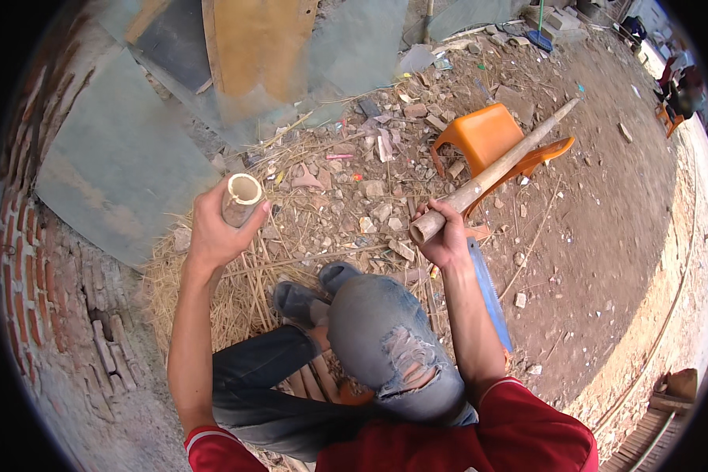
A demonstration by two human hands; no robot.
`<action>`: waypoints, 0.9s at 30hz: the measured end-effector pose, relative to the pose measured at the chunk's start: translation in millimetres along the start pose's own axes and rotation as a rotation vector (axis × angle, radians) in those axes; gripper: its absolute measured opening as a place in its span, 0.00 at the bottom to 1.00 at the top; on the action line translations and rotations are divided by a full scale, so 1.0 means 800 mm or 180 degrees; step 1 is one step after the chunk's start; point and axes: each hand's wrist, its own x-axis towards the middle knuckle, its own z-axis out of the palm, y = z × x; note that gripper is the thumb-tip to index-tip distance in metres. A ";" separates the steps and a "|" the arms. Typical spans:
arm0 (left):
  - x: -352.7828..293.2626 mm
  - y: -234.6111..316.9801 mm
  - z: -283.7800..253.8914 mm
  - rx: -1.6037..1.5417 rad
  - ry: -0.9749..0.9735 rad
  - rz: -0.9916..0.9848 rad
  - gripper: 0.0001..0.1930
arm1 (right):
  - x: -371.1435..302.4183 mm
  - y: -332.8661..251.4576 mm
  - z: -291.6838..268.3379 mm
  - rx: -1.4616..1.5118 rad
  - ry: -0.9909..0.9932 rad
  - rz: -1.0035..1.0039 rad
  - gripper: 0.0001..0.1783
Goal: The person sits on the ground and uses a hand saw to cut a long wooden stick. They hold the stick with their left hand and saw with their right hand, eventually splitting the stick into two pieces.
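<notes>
My left hand [218,234] is wrapped round a short bamboo tube [241,202], its round hollow end facing up. In my right hand [446,237] is a long bamboo pole [499,167]; its hollow cut end points toward me, and the rest slants away to the far right. The pole passes in front of a tipped orange plastic chair [486,135]. Below my right wrist lies a saw with a blue blade [489,297], partly hidden by my forearm. The two pieces of bamboo are apart.
Straw [182,295] and broken rubble [381,211] cover the ground around my slippers [299,303]. Grey sheets [122,165] and a wooden board [259,55] lean at the far left. A brick wall [35,291] runs along the left. Another person [680,86] is at the far right.
</notes>
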 end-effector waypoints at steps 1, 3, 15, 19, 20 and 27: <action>-0.007 0.002 -0.027 0.0242 0.0503 0.0059 0.14 | -0.001 0.004 -0.003 -0.0112 0.0123 0.0036 0.08; -0.037 0.000 -0.098 0.0625 0.1443 -0.0070 0.09 | 0.004 0.009 -0.025 -0.0465 0.0256 0.0120 0.10; -0.206 0.011 -0.357 0.1479 0.1827 -0.1182 0.17 | 0.023 0.029 -0.051 -0.1033 0.0163 -0.0215 0.15; -0.259 -0.081 -0.250 0.0383 0.1117 -0.1863 0.13 | 0.021 0.036 -0.057 -0.1578 0.0622 -0.0181 0.20; -0.271 -0.110 -0.216 0.0283 0.1113 -0.2087 0.12 | 0.020 0.038 -0.061 -0.1692 0.0651 -0.0234 0.21; -0.309 -0.217 -0.045 -0.0300 0.0715 -0.2924 0.08 | 0.058 0.036 -0.104 -0.1630 0.0869 -0.1165 0.19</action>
